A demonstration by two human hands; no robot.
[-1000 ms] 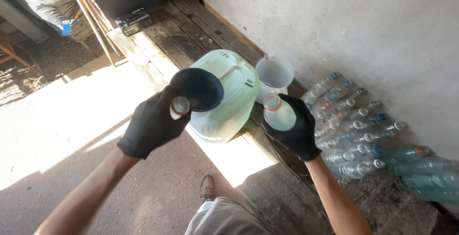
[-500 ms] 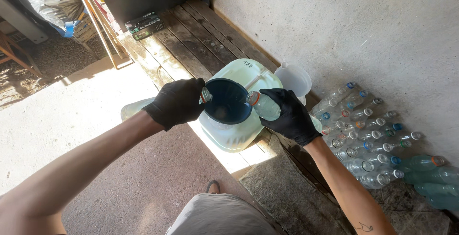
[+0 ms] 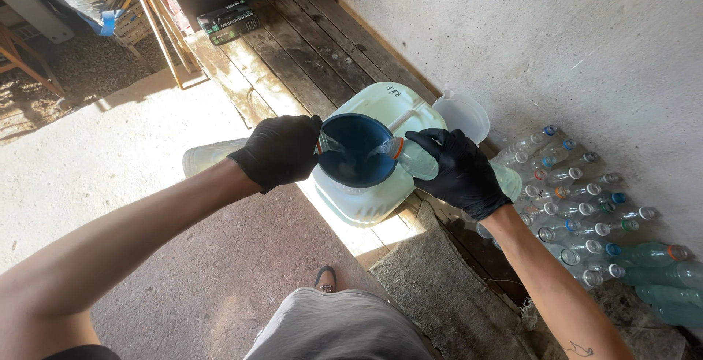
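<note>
Sunlit concrete floor (image 3: 110, 169) meets a low platform of weathered wooden planks (image 3: 293, 52) along a pale wall (image 3: 549, 38). At left, the left hand (image 3: 282, 149), in a black glove, is curled around a clear plastic bottle (image 3: 212, 156), its mouth tipped into a dark blue funnel (image 3: 356, 149). That funnel sits on a pale green jug (image 3: 373, 191). At right, the gloved right hand (image 3: 455, 172) grips a second bottle (image 3: 421, 161), also tipped into it. Further right, empty bottles (image 3: 586, 213) lie stacked against the wall.
</note>
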